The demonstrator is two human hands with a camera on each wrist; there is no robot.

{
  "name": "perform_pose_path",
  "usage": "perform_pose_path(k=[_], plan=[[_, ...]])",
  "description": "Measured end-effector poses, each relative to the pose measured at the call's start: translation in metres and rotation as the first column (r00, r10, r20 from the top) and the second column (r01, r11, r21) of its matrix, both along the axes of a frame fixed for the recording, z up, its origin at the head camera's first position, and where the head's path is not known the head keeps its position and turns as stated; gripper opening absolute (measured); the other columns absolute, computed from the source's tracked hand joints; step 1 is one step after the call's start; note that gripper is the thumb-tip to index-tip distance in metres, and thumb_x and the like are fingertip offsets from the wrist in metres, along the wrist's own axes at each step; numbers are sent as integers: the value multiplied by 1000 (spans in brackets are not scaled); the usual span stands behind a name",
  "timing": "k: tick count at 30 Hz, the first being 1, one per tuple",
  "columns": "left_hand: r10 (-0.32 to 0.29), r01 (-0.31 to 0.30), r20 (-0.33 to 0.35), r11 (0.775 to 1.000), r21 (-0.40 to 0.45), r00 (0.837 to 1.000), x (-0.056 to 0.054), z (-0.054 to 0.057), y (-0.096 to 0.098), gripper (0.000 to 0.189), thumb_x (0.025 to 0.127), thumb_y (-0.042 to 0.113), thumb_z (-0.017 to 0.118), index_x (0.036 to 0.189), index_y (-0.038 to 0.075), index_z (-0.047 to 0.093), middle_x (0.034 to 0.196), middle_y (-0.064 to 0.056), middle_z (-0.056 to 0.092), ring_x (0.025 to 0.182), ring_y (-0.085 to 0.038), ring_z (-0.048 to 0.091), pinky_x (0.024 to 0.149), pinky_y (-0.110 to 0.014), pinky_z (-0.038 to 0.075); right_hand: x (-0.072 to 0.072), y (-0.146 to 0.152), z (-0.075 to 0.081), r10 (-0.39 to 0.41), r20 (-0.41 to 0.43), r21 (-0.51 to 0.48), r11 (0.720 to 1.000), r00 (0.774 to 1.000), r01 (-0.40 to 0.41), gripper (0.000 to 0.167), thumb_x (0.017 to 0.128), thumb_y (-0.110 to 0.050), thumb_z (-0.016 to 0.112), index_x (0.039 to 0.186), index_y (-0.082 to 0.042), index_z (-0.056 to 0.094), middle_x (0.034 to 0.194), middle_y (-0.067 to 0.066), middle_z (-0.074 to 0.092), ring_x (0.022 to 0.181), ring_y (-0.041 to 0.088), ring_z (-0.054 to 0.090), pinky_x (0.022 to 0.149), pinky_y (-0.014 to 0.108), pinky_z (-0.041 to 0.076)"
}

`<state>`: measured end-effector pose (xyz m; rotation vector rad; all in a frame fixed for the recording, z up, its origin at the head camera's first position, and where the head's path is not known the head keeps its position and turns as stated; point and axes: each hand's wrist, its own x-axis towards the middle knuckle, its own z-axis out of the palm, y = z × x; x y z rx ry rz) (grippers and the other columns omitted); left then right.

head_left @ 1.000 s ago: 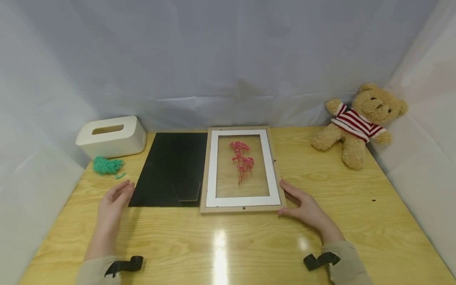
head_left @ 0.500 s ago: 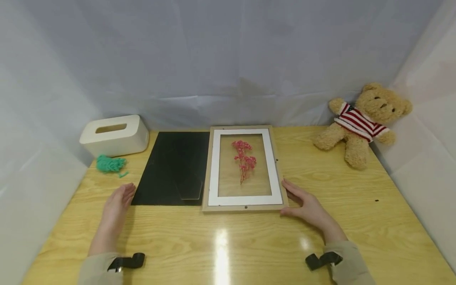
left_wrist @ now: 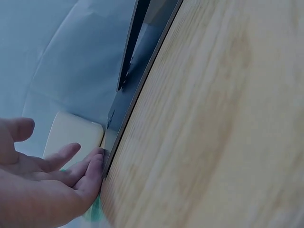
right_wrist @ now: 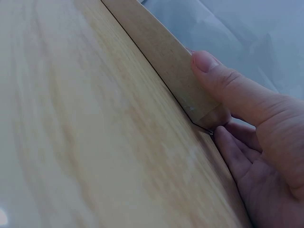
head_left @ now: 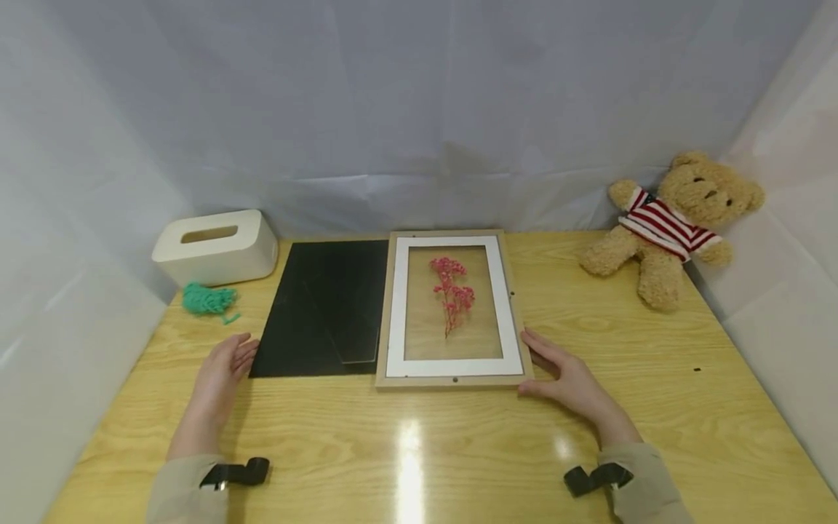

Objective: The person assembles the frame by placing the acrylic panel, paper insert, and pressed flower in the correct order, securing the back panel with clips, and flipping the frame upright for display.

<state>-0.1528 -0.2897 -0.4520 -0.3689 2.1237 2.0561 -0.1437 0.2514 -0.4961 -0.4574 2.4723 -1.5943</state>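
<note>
Left hand [head_left: 219, 375] — fingers extended, tips touch left edge of black board [head_left: 321, 306]. Right hand [head_left: 573, 383] — thumb and fingers clasp wooden frame [head_left: 425, 383] corner.

The left hand [head_left: 218, 377] lay well left of the picture frame [head_left: 419, 382], thumb [left_wrist: 20, 128] apart, fingers [left_wrist: 90, 175] loosely extended. The right hand [head_left: 572, 386] held the frame's near right corner, thumb at its near side, fingers at its right. Both forearms [head_left: 644, 477] slanted inward towards the frame.

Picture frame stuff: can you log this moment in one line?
left hand: at black board edge; right hand: touches picture frame corner; pink flowers: inside white border
</note>
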Motion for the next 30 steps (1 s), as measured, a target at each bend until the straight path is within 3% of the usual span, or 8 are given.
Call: perform_pose_path(k=[5, 10, 14, 17, 20, 22, 25, 30], plan=[[96, -96, 32, 995, 3, 995, -6, 2, 4, 53, 104, 35, 30, 141, -2, 24, 121, -6, 48, 104, -2, 48, 98, -18, 38, 0, 1, -1, -3, 4, -1, 1000, 1000, 3, 87, 74, -23, 82, 148, -14, 37, 155, 8, 24, 129, 27, 44, 103, 23, 35], [161, -162, 52, 986, 26, 986, -10, 5, 9, 42, 104, 29, 34, 133, 0, 31, 92, 12, 56, 91, 2, 53, 88, -13, 44, 0, 1, 0, -4, 12, -15, 1000, 1000, 4, 88, 74, -22, 82, 148, -12, 36, 156, 10, 23, 129, 29, 43, 102, 21, 36], [128, -130, 99, 991, 13, 987, -12, 9, 9, 63, 104, 30, 31, 148, -9, 7, 114, -5, 56, 105, -4, 51, 98, -17, 39, 1, 0, 1, -3, 26, -36, 999, 1000, 4, 89, 74, -21, 82, 148, -11, 35, 156, 10, 22, 129, 29, 42, 100, 18, 36], [95, -99, 130, 995, 23, 987, -14, 10, 8, 66, 104, 32, 28, 149, -5, -1, 143, -23, 32, 127, -17, 39, 107, -21, 31, 1, -1, 3, -1, 29, -51, 999, 1000, 3, 89, 74, -20, 82, 148, -9, 34, 156, 12, 22, 130, 31, 41, 99, 16, 36], [97, -106, 138, 992, 63, 986, -15, 9, 5, 63, 103, 31, 30, 150, -4, 5, 144, -20, 34, 128, -16, 38, 106, -19, 32, 1, -2, 5, 1, 28, -61, 998, 1000, 0, 89, 74, -19, 82, 148, -8, 34, 155, 13, 21, 130, 32, 40, 99, 15, 36], [127, -140, 129, 985, 104, 984, -15, 7, 2, 55, 103, 28, 35, 147, -2, 19, 126, -9, 53, 115, -8, 48, 100, -16, 36, 1, -2, 6, 5, 28, -64, 998, 1000, -3, 89, 74, -18, 82, 148, -7, 34, 155, 13, 21, 130, 32, 40, 99, 17, 37], [156, -167, 92, 978, 121, 983, -16, 3, 1, 52, 102, 22, 43, 144, -3, 26, 104, 12, 58, 110, -3, 52, 102, -16, 35, 1, -3, 5, 10, 17, -58, 998, 1000, -9, 88, 75, -18, 81, 148, -7, 34, 155, 14, 22, 130, 33, 40, 102, 24, 37], [180, -184, 78, 981, 56, 981, -18, 4, 7, 57, 101, 24, 46, 148, 0, 27, 147, -3, 35, 140, -14, 21, 112, -22, 21, 1, -2, 5, -1, 19, -46, 999, 1000, 1, 88, 74, -19, 82, 148, -8, 34, 155, 13, 22, 130, 32, 40, 102, 22, 37]])
